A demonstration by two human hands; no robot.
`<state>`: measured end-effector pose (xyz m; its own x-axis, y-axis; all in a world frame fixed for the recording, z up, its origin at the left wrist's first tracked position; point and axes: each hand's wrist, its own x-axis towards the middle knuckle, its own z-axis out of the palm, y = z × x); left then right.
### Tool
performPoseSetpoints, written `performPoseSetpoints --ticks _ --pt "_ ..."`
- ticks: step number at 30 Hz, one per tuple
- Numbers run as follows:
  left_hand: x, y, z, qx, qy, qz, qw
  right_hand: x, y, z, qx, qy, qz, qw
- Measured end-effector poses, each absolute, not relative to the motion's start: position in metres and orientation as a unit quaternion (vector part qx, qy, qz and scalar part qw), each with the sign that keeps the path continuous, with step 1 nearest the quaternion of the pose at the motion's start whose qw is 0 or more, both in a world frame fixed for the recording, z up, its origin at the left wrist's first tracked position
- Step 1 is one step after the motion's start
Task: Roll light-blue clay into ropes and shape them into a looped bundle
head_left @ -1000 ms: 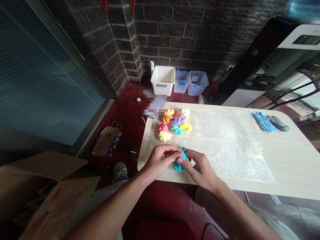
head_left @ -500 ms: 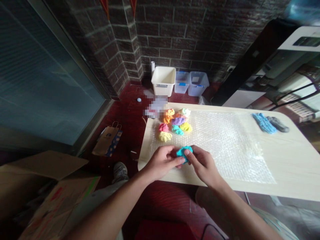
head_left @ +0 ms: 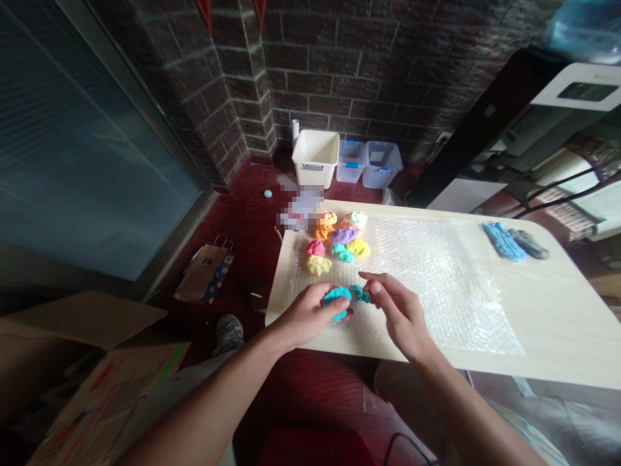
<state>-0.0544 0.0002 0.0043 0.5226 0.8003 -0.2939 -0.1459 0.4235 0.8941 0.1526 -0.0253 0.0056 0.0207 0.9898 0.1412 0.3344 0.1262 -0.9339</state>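
My left hand (head_left: 310, 314) is closed around a soft, rounded turquoise lump (head_left: 336, 299), thumb lying across its front. Just to the right, my right hand (head_left: 395, 307) pinches a smaller, crumpled turquoise piece (head_left: 359, 293), its index finger stretched out above. I cannot tell whether the two pieces are joined, or whether they are cloth or dough. Both hands are over the near left part of the bubble wrap (head_left: 427, 278). Beyond them lie soft lumps: a pale yellow lump (head_left: 319, 265), a red lump (head_left: 315, 247), a teal lump (head_left: 342, 252), a yellow lump (head_left: 358, 247) and a purple lump (head_left: 344, 235).
Orange lumps (head_left: 325, 230) and a whitish lump (head_left: 358, 219) lie farther back. Soft blue (head_left: 503, 241) and grey (head_left: 528, 243) pieces rest at the table's (head_left: 557, 323) far right. Bins (head_left: 316, 155) stand by the wall; a paper bag (head_left: 201, 268) and cardboard box (head_left: 107, 388) are left.
Both hands were together on the turquoise lump. Since then my right hand has moved right with a small turquoise piece, while my left keeps the larger lump. The view has shifted slightly.
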Motion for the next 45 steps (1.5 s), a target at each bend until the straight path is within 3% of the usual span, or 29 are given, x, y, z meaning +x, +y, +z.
performPoseSetpoints --ticks 3,7,12,15,23,32,45 --pt "-0.055 0.002 0.007 0.384 0.367 0.366 0.764 0.162 -0.02 0.002 -0.634 -0.55 0.297 0.456" --pt "-0.058 0.005 0.01 0.367 0.352 0.412 0.756 0.169 -0.016 -0.008 -0.637 -0.647 0.218 0.358" --pt "-0.063 0.007 0.02 0.291 0.342 0.404 0.797 0.162 -0.018 -0.014 -0.597 -0.727 0.211 0.265" --pt "-0.064 0.008 0.027 0.239 0.349 0.399 0.814 0.156 -0.018 -0.009 -0.597 -0.706 0.239 0.297" --pt "-0.058 0.007 0.026 0.206 0.414 0.384 0.799 0.128 -0.027 0.01 -0.522 -0.523 0.46 0.493" --pt "-0.039 0.012 0.024 0.175 0.476 0.402 0.763 0.11 -0.022 0.016 -0.474 -0.487 0.515 0.522" --pt "-0.031 -0.004 0.015 0.301 0.376 0.415 0.772 0.128 -0.028 0.011 -0.513 -0.487 0.445 0.549"
